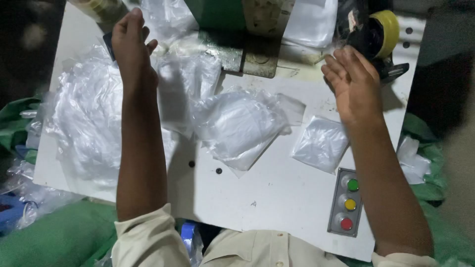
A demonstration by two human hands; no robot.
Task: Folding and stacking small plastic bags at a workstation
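Near the far left corner of the worktop point(277, 198), the left hand point(129, 42) pinches a clear bag point(183, 84) and lifts it; I judge this as a picking-up step. The right hand point(352, 81) hovers open and empty by the tape roll point(383, 30) at the far right. A filled bag point(237, 126) lies mid-worktop, a small packet point(321, 143) beside it. A bag pile point(86, 123) crowds the left edge; three buttons point(350, 204) sit near the right.
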